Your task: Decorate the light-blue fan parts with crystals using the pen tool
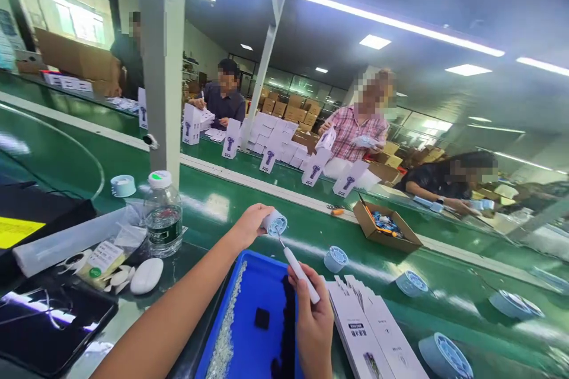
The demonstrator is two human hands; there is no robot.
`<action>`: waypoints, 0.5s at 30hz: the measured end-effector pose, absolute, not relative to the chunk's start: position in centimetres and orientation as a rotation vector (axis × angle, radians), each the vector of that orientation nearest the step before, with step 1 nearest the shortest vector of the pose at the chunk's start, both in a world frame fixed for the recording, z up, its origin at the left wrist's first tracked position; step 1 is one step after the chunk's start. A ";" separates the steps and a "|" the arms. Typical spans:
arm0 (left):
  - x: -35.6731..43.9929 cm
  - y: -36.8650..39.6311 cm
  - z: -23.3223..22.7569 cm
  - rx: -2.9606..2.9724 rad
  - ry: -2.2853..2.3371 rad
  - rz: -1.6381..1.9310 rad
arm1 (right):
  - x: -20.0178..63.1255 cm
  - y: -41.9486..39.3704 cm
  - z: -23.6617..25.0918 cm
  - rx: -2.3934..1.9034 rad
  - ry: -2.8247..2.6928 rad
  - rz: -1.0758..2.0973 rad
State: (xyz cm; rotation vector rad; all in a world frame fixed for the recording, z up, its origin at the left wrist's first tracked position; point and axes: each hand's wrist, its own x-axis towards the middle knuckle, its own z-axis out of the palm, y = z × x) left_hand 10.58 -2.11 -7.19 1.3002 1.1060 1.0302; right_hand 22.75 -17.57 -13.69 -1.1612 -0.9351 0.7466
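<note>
My left hand (253, 222) pinches a light blue round plastic part (276, 224) above the far edge of a blue tray (254, 281), its ribbed face turned towards me. My right hand (313, 315) is closed round a white-handled screwdriver (299, 271). Its thin metal shaft slants up to the face of the part; whether the tip touches cannot be made out. Inside the tray are small clear pieces (226, 331) along the left, a black square pad (262, 318) in the middle and a dark heap by the right wall.
Folded white boxes (362, 331) lie right of the tray. Similar blue parts (336, 259) stand along the green belt (368, 290), near a cardboard box (386, 231) of small items. At left are a water bottle (164, 219), white mouse (147, 276) and tablet (48, 325). Several people sit opposite.
</note>
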 end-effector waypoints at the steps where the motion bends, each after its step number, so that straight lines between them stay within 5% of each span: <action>1: 10.8 -2.4 -7.2 1.278 1.045 1.022 | 22.7 -17.6 -13.5 -1.166 -0.931 0.739; 15: 12.3 -4.7 -6.8 1.469 0.934 1.044 | 23.3 -18.1 -14.1 -1.239 -0.796 0.778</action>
